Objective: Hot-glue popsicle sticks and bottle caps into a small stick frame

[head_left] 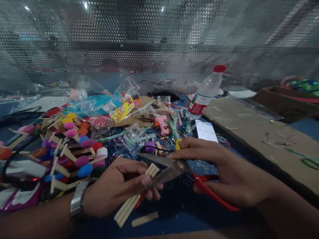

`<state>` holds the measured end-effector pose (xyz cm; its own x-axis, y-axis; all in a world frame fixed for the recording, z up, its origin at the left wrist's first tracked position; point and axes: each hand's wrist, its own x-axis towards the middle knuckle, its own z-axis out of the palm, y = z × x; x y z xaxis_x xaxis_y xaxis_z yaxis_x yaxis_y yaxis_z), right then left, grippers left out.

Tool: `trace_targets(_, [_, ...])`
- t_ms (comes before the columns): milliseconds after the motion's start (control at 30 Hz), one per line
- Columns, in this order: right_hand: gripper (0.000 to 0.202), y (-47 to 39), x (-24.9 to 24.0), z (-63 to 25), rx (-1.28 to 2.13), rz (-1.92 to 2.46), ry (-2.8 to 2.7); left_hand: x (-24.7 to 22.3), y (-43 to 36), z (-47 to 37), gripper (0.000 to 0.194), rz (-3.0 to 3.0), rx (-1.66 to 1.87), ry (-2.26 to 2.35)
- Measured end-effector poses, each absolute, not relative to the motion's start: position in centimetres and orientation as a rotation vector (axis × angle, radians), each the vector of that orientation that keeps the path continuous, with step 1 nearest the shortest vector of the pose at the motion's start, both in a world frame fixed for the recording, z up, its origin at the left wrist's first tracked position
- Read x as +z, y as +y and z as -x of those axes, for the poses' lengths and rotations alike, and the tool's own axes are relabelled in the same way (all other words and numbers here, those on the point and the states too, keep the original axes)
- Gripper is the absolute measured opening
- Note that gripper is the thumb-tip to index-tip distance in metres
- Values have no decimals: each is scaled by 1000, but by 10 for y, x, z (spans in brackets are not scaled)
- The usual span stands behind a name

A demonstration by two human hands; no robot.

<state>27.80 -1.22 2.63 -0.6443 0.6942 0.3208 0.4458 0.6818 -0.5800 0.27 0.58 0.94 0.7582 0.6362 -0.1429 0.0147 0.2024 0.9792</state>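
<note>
My left hand [124, 186], with a metal watch on its wrist, is closed around a small bundle of wooden craft sticks [128, 210] tilted up to the right. Scissors [183, 166] with red handles are in my right hand [221, 169], their blades parted and pointing left. The lower blade lies across the bundle near my left thumb; whether it touches the sticks I cannot tell. Something orange, partly hidden, shows beneath my left fingers. One loose craft stick [145, 219] rests on the dark blue surface below.
At left lies a pile of stick pieces with coloured oval tops [82, 161]. A pink glue gun [162, 124], a lit phone [206, 130] and a red-capped bottle [205, 91] stand or lie beyond my hands. Cardboard [259, 142] is at right; a perforated metal screen [149, 49] rises behind.
</note>
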Motion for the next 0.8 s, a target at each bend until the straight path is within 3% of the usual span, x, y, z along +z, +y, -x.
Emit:
trace_targets(533, [40, -12, 30, -274, 836, 761, -2423, 17, 6, -4, 53, -1347, 285, 492])
trace_targets(800, [36, -11, 30, -271, 916, 684, -2362, 16, 7, 0, 46, -1439, 327, 508])
